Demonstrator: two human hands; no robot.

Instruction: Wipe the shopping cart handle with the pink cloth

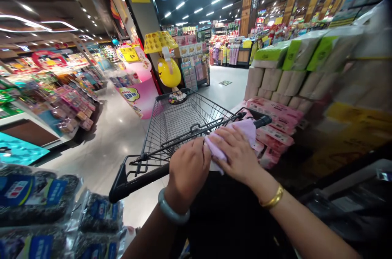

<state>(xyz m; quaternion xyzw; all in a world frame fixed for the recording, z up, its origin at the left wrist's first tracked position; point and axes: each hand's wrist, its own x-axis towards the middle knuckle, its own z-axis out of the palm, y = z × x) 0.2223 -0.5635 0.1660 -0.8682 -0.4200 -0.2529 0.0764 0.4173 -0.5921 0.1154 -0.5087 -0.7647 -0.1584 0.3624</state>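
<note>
- The left hand [189,169] is curled into a fist around the cart handle [134,179], knuckles up, fingers wrapped under the bar and out of sight; a pale green bangle [171,212] sits on that wrist.
- The right hand [237,155] lies flat, fingers together and slightly spread at the tips, pressing a pale lilac cloth [241,130] down onto the same bar; it does not pinch the cloth, it pins it under the palm. A gold bracelet [272,198] circles this wrist.
- The cloth lies draped over the handle, directly under and just beyond the right hand, touching the left hand's thumb side. The right hand is on it; the left is just beside it.
- The handle's long axis runs from lower left to upper right, ending in a black grip cap [262,121] past the cloth. The bare stretch of bar lies to the left of the left fist.
- The cart basket [183,122], a dark wire mesh, points away from the person down the aisle, with a small round item [177,96] at its far end.
- To the right stand stacked pink packs [275,122] and paper rolls [288,81]; at lower left lie dark bagged goods [36,198].
- Ahead stands a yellow figure display [169,72] on the shop floor [104,149].
</note>
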